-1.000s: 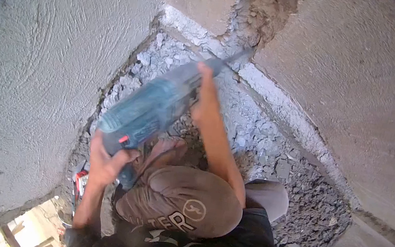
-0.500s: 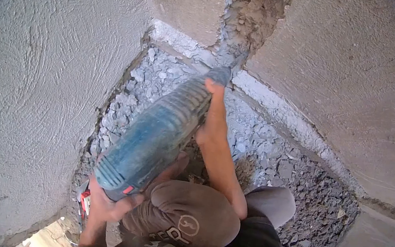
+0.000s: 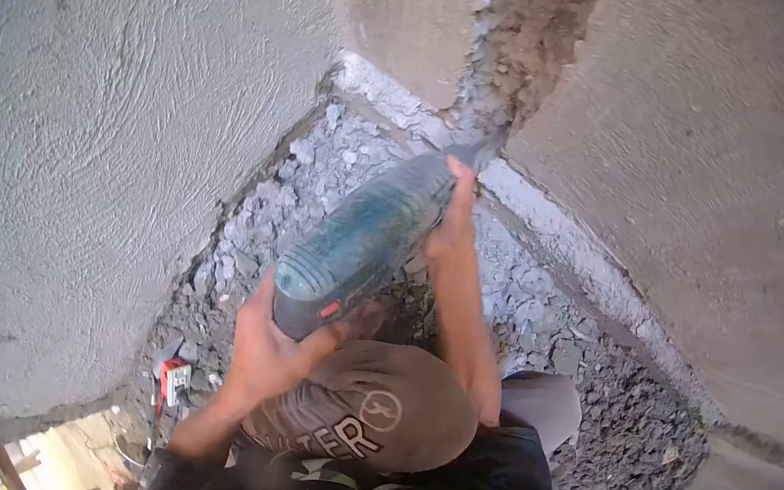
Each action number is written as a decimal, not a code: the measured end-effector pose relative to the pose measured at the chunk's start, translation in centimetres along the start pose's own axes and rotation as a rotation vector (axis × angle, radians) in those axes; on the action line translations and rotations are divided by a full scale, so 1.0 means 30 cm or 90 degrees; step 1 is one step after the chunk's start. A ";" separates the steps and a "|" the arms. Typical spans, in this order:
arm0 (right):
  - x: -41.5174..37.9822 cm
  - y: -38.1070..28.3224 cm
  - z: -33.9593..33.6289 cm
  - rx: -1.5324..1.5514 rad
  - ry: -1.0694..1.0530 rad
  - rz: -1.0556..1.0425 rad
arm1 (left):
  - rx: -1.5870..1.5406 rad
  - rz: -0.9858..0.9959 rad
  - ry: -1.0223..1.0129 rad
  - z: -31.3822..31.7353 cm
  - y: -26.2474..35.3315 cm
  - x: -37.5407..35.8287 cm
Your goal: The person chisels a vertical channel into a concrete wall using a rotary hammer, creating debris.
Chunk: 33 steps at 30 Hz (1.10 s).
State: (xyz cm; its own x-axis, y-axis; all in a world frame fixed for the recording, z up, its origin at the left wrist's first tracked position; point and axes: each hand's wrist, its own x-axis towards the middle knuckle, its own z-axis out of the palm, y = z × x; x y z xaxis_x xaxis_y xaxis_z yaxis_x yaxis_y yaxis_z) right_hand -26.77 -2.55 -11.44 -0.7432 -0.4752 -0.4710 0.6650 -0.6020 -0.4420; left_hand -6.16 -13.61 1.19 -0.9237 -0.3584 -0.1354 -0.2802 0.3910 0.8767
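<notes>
A dusty teal demolition hammer (image 3: 365, 226) lies slantwise across the middle of the view, its nose pointing up and right. My left hand (image 3: 282, 350) is wrapped round the rear end of its body, below a small red switch. Farther forward, my right hand (image 3: 453, 219) grips the side near the nose, thumb along the housing. The tip of the tool meets the foot of a rough chiselled groove (image 3: 523, 58) in the wall; dust and the housing hide the bit's end.
Broken rubble (image 3: 261, 217) covers the floor between the plastered left wall (image 3: 118, 126) and the right wall (image 3: 695, 157). A whitish ledge (image 3: 583, 237) runs along the wall's foot. A red-and-white item (image 3: 176, 380) lies at lower left. My knee (image 3: 381, 394) is close below the tool.
The hammer's rear end and my left hand have shifted right and up in view. The nose stays at the groove's foot. The red-and-white item shows more fully now.
</notes>
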 end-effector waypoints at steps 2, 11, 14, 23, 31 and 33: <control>0.027 0.069 -0.025 0.060 -0.022 0.006 | -0.088 -0.021 0.003 -0.001 -0.011 -0.014; 0.118 0.296 -0.051 -0.008 -0.008 -0.078 | -0.166 -0.137 0.074 -0.110 -0.080 -0.147; 0.049 0.137 0.041 0.011 -0.024 -0.121 | -0.155 -0.060 0.059 -0.101 -0.050 -0.098; 0.076 0.134 0.035 0.360 -0.163 -0.058 | 0.345 0.103 -0.086 -0.158 0.088 0.078; -0.032 0.198 0.116 0.307 -0.036 0.051 | 0.319 0.065 0.002 -0.287 0.063 -0.019; -0.014 0.163 0.120 0.275 -0.110 0.029 | 0.317 0.041 0.032 -0.263 0.078 -0.037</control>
State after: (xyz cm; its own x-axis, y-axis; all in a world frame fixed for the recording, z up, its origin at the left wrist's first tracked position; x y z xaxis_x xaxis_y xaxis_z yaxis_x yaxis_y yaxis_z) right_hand -23.45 -7.60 -10.67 -0.7396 -0.5854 -0.3319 0.6330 -0.7727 -0.0475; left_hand -3.72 -18.97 7.03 -0.9327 -0.3564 -0.0554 -0.3257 0.7664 0.5537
